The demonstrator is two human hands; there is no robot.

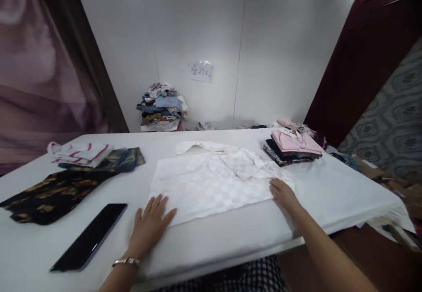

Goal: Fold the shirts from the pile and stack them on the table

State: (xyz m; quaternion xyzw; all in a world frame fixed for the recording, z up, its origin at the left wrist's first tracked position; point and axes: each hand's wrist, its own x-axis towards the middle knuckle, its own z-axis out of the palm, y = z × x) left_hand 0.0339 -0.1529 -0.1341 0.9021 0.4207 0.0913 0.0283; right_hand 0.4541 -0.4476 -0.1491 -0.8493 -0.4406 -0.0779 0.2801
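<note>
A white checked shirt (211, 186) lies spread on the white-covered table, its hem toward the left and its collar end crumpled at the right. One sleeve stretches along its far side. My left hand (151, 224) rests flat with fingers spread at the shirt's near left corner, fingertips touching the cloth. At the near right edge, my right hand (284, 194) lies on the shirt with its fingers extended. Neither hand grips the fabric.
A black phone (90, 237) lies left of my left hand. Beyond it are a dark patterned garment (59, 193) and a folded white-and-red garment (82, 153). A folded stack topped with a pink shirt (296, 142) stands at right. Against the wall rises a clothes pile (163, 107).
</note>
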